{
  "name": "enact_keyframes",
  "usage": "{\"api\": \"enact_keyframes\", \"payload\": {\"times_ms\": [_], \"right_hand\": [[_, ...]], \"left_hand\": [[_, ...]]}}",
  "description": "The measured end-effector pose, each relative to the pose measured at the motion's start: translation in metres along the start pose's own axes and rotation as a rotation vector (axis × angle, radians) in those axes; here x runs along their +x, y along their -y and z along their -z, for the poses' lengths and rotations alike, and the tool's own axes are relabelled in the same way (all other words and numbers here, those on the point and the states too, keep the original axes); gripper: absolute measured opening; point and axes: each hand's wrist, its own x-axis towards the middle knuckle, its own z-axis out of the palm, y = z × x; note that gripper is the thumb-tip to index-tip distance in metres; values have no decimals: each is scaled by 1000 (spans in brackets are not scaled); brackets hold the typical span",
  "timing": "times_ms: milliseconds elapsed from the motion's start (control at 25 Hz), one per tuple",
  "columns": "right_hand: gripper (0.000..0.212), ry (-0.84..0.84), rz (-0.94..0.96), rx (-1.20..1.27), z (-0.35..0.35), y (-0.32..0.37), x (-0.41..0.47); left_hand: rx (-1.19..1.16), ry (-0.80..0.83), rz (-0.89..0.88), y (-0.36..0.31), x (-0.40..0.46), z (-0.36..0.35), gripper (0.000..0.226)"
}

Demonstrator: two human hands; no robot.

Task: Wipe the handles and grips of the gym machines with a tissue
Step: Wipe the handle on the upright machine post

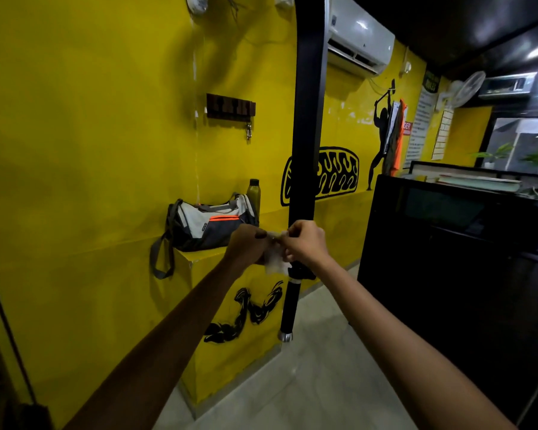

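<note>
A long black bar (pixel 308 125) hangs nearly upright in the middle of the view, ending in a black grip (pixel 288 308) with a silver end cap. In front of the bar, at about chest height, both hands hold a crumpled white tissue (pixel 275 262). My left hand (pixel 246 248) grips the tissue from the left. My right hand (pixel 306 243) pinches its top edge from the right, just in front of the bar. Most of the tissue hangs below the fingers, beside the bar.
A yellow wall ledge (pixel 205 256) carries a grey duffel bag (pixel 208 225) and a dark bottle (pixel 253 193). A key rack (pixel 230 106) hangs above. A black counter (pixel 448 243) stands to the right. Pale floor tiles (pixel 308 383) lie below.
</note>
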Motion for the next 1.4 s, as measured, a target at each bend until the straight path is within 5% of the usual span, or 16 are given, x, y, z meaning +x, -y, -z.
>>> {"api": "enact_keyframes", "payload": {"times_ms": [120,240,440,600,840,1080,1400], "right_hand": [[8,88,67,-8,-6,2,-1],[20,232,37,167,-5,-6,-2],[31,-8,32,54,-6,-21,0],[28,291,-153,373,-3,-26,-5],[30,210,-209,465,-11,-43,0],[15,342,-270,783,-5,-56,11],[5,288,-163,747,-9,-62,25]], "left_hand": [[-109,65,63,2,2,0,32],[-199,108,115,11,2,5,28],[-403,199,92,23,-3,8,21],[-509,277,85,31,1,6,25],[-574,319,95,41,3,-4,30],[-548,218,109,43,7,-5,14],[-530,234,51,40,16,-9,17]]}}
